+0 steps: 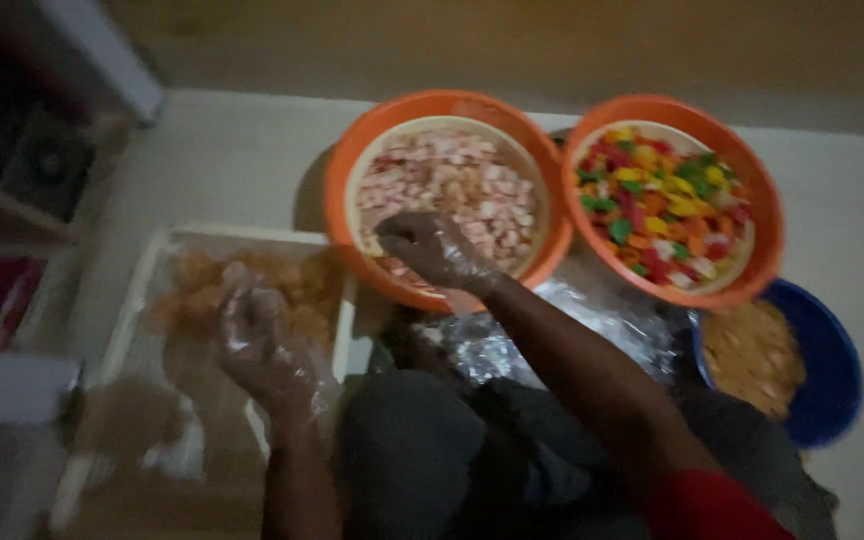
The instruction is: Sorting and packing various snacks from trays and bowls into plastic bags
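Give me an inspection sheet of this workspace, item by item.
Surface: pale floor, dim and blurred.
Job's things: orange round bowl of pink-and-white pieces; shallow white rectangular tray bearing orange-brown pieces.
Clutter: second orange bowl of multicoloured pieces; blue bowl of tan pieces; crinkled clear plastic sheet.
Grippers: left hand, in a clear glove, over the tray; right hand, gloved, fingers in the pink-and-white bowl.
Cables: nothing seen.
Surroundings: dark shelf unit at left.

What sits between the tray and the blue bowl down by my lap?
In the head view, crumpled clear plastic wrap lies between the white tray and the blue bowl, crossed by the right forearm; the picture is blurred.
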